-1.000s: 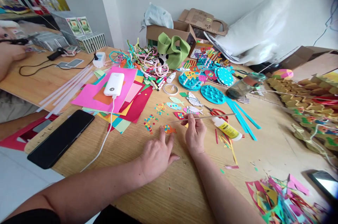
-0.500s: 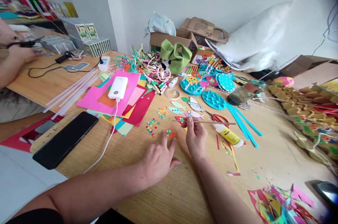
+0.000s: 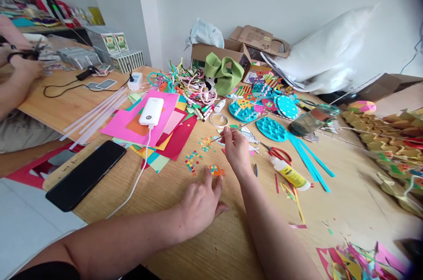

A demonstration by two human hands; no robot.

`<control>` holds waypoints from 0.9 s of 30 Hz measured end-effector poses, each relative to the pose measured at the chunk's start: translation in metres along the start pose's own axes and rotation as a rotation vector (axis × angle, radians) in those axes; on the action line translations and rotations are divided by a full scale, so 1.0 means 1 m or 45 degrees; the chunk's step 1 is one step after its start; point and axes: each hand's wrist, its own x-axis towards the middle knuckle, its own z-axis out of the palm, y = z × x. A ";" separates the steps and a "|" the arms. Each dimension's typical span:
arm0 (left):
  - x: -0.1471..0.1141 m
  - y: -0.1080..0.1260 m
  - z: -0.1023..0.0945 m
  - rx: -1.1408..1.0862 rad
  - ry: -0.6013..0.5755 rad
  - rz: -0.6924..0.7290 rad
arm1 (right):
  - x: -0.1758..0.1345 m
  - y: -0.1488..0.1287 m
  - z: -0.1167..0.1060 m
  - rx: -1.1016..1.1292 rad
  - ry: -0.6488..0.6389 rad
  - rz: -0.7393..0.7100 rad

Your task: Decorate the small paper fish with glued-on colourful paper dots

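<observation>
My left hand [image 3: 200, 203] rests on the table with its fingers spread. Its fingertips touch a small orange paper fish [image 3: 218, 170] that has coloured bits on its body. Pinched in my right hand [image 3: 236, 150] is a thin stick [image 3: 254, 122]; its left tip points down at a cluster of tiny paper pieces [image 3: 205, 143]. Round coloured paper dots [image 3: 191, 163] lie just left of the orange fish. Behind my right hand, more paper fish are partly hidden. A dark pen-like piece [image 3: 255, 170] lies right of my right wrist.
Red-handled scissors [image 3: 280, 154] and a glue bottle [image 3: 292, 175] lie to the right, near blue paper discs [image 3: 271, 129]. Coloured sheets carry a white power bank [image 3: 151, 111]; a black phone [image 3: 86, 175] sits left. Another person's hands [image 3: 24, 68] hold scissors at far left.
My right hand has moved the stick left and away from me, tilting it so one tip reaches the tiny paper pieces. My left hand stays at the orange fish. The view has shifted slightly.
</observation>
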 end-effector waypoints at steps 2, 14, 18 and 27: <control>0.000 0.000 0.000 -0.002 0.009 -0.005 | 0.001 0.002 0.006 -0.014 -0.057 -0.035; 0.002 -0.001 0.000 -0.036 0.002 -0.006 | -0.002 0.009 0.023 -0.118 -0.205 -0.213; 0.001 0.000 0.001 -0.036 0.009 -0.002 | -0.003 0.011 0.027 -0.129 -0.211 -0.246; 0.003 -0.001 0.001 -0.020 0.004 0.000 | -0.007 0.002 0.011 -0.011 -0.074 -0.126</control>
